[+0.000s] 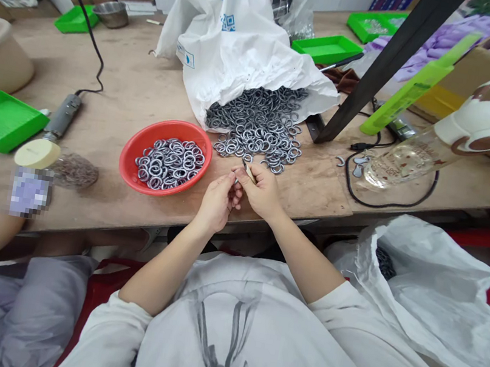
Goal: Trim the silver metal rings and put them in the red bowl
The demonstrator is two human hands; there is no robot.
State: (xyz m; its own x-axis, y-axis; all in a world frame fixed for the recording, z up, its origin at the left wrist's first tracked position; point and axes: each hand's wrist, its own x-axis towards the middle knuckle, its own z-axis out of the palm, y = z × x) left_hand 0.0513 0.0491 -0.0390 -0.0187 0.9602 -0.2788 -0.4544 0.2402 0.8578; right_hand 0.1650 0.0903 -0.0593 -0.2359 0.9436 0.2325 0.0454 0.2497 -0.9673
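White shirt (pixel 222 333) closest; both hands meet over worktable (pixel 99 204) edge.
Left hand (pixel 217 202) pinching a small grey piece (pixel 235 181), mostly hidden; right hand (pixel 264 192) closed round pale-handled tool (pixel 251 173), meeting it. Red bowl (pixel 126 156) of grey rings (pixel 169 163) just left; ring pile (pixel 262 128) ahead, spilling from white sack (pixel 247 43).

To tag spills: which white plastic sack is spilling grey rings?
The blue-printed sack on the brown wooden tabletop, its rings near the right hand; the other sack, off the tabletop, shows no spill.
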